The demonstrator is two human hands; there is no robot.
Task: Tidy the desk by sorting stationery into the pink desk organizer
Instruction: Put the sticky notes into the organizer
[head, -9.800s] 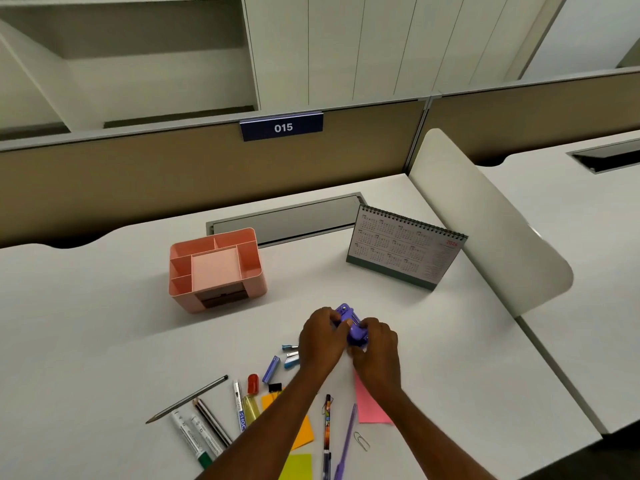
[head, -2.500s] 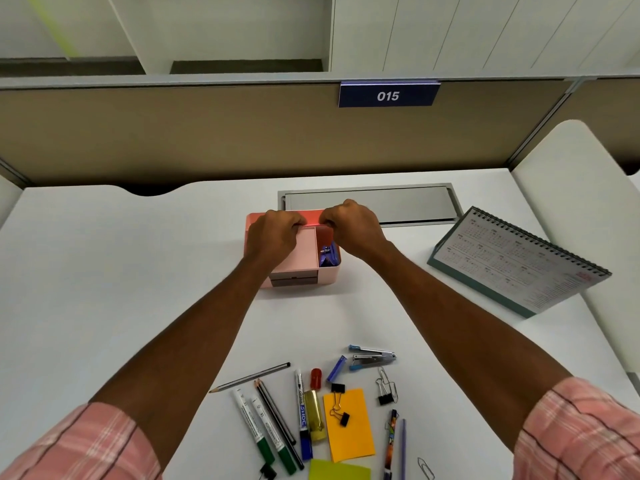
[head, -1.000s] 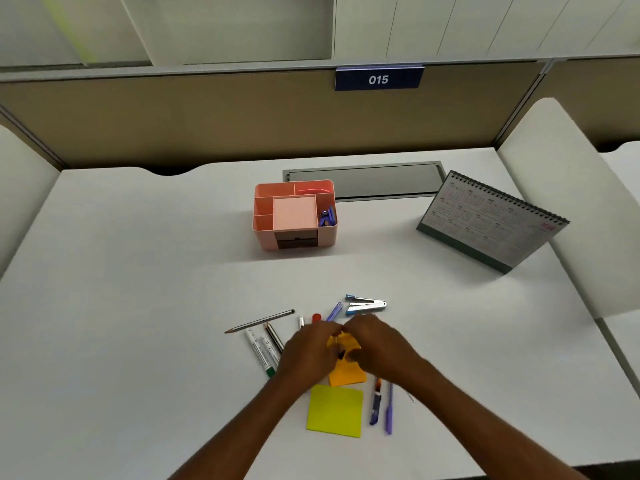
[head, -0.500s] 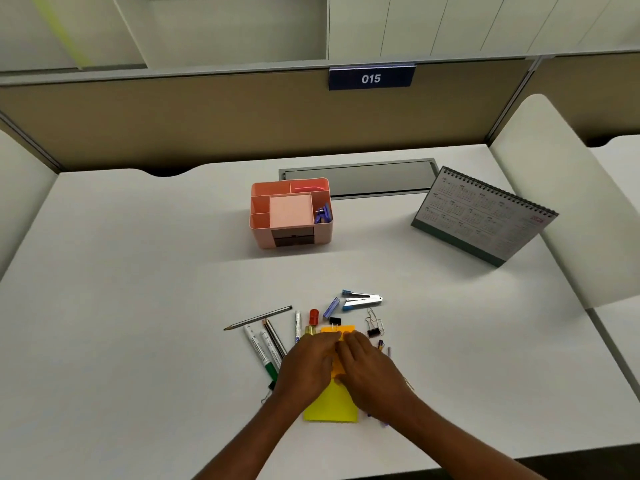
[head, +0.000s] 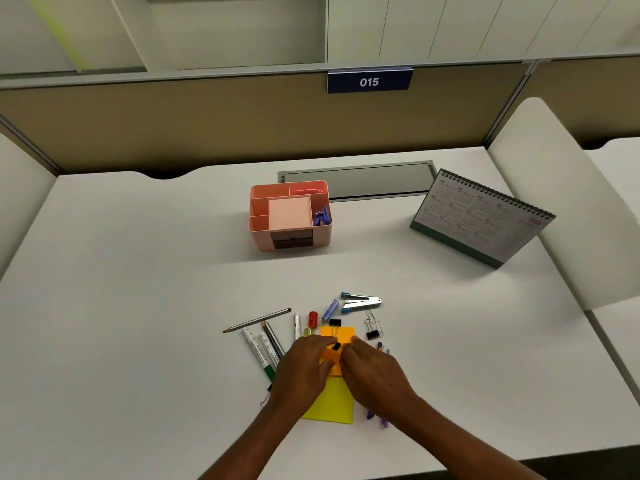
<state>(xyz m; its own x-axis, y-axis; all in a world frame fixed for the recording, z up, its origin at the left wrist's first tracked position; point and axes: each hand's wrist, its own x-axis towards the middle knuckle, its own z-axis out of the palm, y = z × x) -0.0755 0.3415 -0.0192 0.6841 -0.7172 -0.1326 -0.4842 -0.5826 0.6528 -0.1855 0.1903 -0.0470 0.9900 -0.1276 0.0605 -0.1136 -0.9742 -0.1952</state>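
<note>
L hand point(head: 304, 370) & R hand point(head: 372, 374): both grips pinch orange paper sticky-note pad point(head: 341, 332) w/ small black binder clip point(head: 336, 347), near bench point(head: 138, 271) front edge. Pink plastic desk organizer point(head: 289, 237) well apart, farther back.

Showing salmon pink all over the desk organizer point(head: 257, 237), with purple on the stapler point(head: 322, 216) inside. Glowing orange on the farther sticky pad point(head: 342, 332), yellow on the nearer sticky pad point(head: 331, 404). Carrying red on a small cap point(head: 313, 319), green at one end of a marker point(head: 257, 351), white digits on the navy nameplate point(head: 369, 82).
</note>
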